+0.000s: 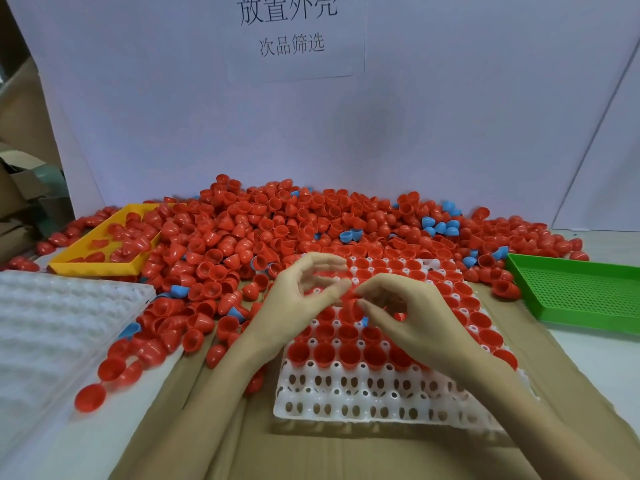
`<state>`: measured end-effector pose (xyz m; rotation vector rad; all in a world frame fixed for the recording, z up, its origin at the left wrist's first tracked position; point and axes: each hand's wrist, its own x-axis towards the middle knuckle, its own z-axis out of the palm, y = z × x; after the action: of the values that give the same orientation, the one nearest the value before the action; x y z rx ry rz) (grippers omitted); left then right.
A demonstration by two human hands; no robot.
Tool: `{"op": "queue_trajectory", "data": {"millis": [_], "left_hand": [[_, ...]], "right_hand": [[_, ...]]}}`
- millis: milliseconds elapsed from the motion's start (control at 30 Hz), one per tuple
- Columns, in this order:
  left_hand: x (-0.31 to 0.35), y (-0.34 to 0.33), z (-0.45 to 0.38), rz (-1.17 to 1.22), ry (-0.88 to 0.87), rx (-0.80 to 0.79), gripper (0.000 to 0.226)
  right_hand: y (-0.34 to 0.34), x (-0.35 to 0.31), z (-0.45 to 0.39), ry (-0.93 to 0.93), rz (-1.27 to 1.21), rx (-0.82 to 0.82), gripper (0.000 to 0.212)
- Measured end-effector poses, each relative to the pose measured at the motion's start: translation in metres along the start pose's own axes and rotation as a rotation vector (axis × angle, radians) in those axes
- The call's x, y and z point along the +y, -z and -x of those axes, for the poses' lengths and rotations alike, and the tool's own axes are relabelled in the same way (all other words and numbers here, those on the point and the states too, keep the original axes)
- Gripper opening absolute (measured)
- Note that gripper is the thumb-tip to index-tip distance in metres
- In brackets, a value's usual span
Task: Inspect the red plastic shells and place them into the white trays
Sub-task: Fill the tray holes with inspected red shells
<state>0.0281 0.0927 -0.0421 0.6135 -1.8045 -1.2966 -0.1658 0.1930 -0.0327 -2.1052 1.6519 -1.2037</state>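
Head cam. Both hands are over the white tray [381, 403], which sits on a cardboard sheet [346, 455] at the near middle of the table.

Left hand [298, 303]: above the tray's far-left corner, fingers loosely curved and spread, thumb and forefinger tips close together. Blurred, so I can't tell if anything is pinched there.

Right hand [412, 317]: over the tray's middle, fingers curled, thumb and forefinger closed on a red shell [354, 308], which is just above the tray's pockets. The two hands' fingertips nearly meet.

Tray fill: red shells sit open side up across the far rows and most of the middle ones. The two rows along the near edge show bare holes, and one pocket near the far-right corner is white.

Loose red shells [263, 230] are heaped along the far edge of the table against the white backboard [450, 116], spilling down to the left of the tray. A few blue shells [441, 225] are mixed in, mostly on the far-right side of the heap.

Yellow tray [100, 265]: far left, holding some red shells. Green perforated tray [581, 292]: right edge. Second white tray [59, 323]: left edge, seemingly bottom up, with no shells on it.

Paper sign [294, 32] with printed characters is on the backboard.
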Motion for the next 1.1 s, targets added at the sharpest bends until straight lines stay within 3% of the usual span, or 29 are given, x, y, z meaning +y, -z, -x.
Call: {"op": "queue_trajectory", "data": {"millis": [167, 400, 867, 1000, 1100], "left_hand": [[-0.007, 0.023, -0.008, -0.017, 0.018, 0.33, 0.012], [-0.012, 0.034, -0.006, -0.091, 0.021, 0.336, 0.022], [-0.01, 0.037, -0.006, -0.122, -0.006, 0.325, 0.024], [-0.013, 0.04, -0.007, -0.135, -0.01, 0.33, 0.022], [-0.016, 0.041, -0.007, -0.166, 0.006, 0.365, 0.017]], "right_hand": [[-0.015, -0.044, 0.004, 0.048, -0.018, -0.214, 0.015], [-0.049, -0.066, 0.018, 0.19, 0.289, -0.423, 0.023], [-0.054, -0.061, 0.014, 0.147, 0.231, -0.442, 0.021], [-0.037, -0.058, 0.008, 0.055, 0.133, -0.417, 0.034], [-0.009, -0.041, -0.002, -0.038, 0.058, -0.317, 0.031]]}}
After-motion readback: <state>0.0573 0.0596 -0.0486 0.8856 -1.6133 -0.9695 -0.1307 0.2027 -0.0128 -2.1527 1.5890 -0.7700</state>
